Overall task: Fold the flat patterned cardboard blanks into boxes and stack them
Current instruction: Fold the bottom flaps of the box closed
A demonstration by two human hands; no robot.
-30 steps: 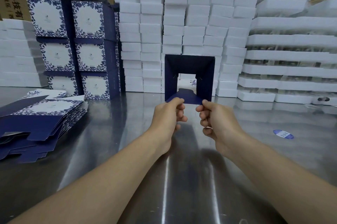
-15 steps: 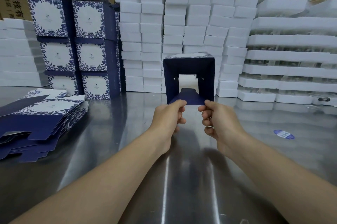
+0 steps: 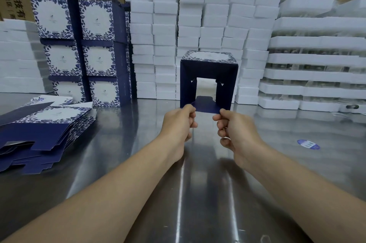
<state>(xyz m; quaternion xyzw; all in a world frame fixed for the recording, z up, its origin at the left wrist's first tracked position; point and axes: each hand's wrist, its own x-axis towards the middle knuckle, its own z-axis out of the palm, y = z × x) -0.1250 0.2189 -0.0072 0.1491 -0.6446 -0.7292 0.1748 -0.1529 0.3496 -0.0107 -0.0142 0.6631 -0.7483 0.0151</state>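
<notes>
A half-formed navy box [image 3: 209, 71] stands open like a square tube in the middle of the steel table [image 3: 126, 143], its white-and-blue floral panel on top. I look through it to white foam behind. My left hand [image 3: 179, 124] and my right hand [image 3: 232, 130] each pinch a corner of the box's near bottom flap, thumbs on top. A pile of flat patterned blanks [image 3: 42, 127] lies at the left. Finished patterned boxes [image 3: 83, 48] are stacked in two columns at the back left.
White foam blocks [image 3: 198, 25] form a wall behind the box, and foam trays [image 3: 316, 64] are stacked at the right. More foam sits at the far left [image 3: 17, 56]. A blue oval sticker [image 3: 308, 144] lies on the table at the right. Brown cartons line the back.
The box has tilted forward and down a little, so its patterned top panel now shows. Both hands moved slightly lower and away, still pinching the bottom flap.
</notes>
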